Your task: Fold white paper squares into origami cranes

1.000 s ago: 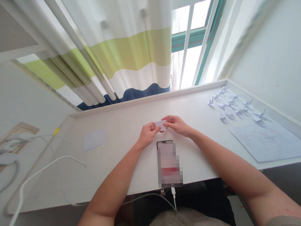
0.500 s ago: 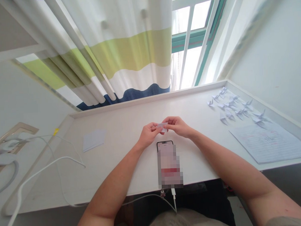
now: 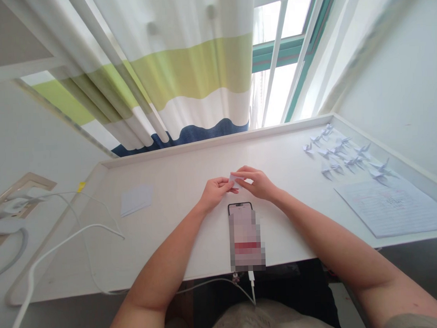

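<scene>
Between my hands, above the white desk, is a small piece of white paper (image 3: 236, 181). My left hand (image 3: 215, 193) is closed on its left side, thumb on top. My right hand (image 3: 258, 182) has its fingertips on the upper and right edges of the paper, with the fingers bent over it. Just below the hands lies a phone (image 3: 244, 235), its screen lit and partly pixelated. The finer folds of the paper are too small to make out.
Several folded paper birds (image 3: 347, 154) stand at the back right, behind written sheets (image 3: 392, 206). White paper squares (image 3: 136, 199) lie on the left. A white cable (image 3: 73, 233) crosses the desk's left end, near wall sockets (image 3: 15, 204). A raised rim (image 3: 217, 142) borders the desk's back.
The fingers of my right hand have spread a little and shifted over the paper's top edge. The paper shows at a different angle. The camera view has shifted slightly.
</scene>
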Motion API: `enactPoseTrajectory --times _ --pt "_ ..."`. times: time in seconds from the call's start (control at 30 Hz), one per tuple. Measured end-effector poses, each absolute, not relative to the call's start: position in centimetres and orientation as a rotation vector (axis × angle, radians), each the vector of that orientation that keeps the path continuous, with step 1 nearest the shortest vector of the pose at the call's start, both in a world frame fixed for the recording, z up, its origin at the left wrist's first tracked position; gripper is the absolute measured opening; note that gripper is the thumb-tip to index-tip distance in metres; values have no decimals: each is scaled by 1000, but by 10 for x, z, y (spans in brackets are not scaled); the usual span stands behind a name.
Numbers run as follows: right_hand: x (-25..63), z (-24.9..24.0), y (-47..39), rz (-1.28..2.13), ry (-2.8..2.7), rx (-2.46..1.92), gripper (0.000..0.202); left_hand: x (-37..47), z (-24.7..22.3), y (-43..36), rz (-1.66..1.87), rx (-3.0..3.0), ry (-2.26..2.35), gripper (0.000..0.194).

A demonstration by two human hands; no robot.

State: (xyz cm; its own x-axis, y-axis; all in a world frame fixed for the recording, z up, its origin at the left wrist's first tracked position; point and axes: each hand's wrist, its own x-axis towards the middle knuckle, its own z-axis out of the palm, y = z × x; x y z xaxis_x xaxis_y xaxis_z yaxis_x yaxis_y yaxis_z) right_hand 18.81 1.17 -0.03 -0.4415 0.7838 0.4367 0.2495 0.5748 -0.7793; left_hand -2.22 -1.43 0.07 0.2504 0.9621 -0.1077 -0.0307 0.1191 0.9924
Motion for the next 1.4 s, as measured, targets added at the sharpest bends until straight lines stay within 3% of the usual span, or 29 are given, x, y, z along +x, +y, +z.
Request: enactPoseTrajectory --times 0.1,0.33,0.8,1.13,1.4 --pt "187 0 10 845 -1939 -859 21 -24 2 -14 943 1192 1030 57" --pt "184 0 13 1356 -1664 -873 26 -29 3 -11 889 1210 978 52" --pt "183 4 12 1575 -1430 -857 16 -27 8 -14 884 1188 1013 46" --pt "185 3 11 1388 -1555 -929 41 -21 2 -17 971 1324 1084 50" --pt "188 2 13 1354 -1570 -947 41 -23 4 -18 915 1322 1060 46"
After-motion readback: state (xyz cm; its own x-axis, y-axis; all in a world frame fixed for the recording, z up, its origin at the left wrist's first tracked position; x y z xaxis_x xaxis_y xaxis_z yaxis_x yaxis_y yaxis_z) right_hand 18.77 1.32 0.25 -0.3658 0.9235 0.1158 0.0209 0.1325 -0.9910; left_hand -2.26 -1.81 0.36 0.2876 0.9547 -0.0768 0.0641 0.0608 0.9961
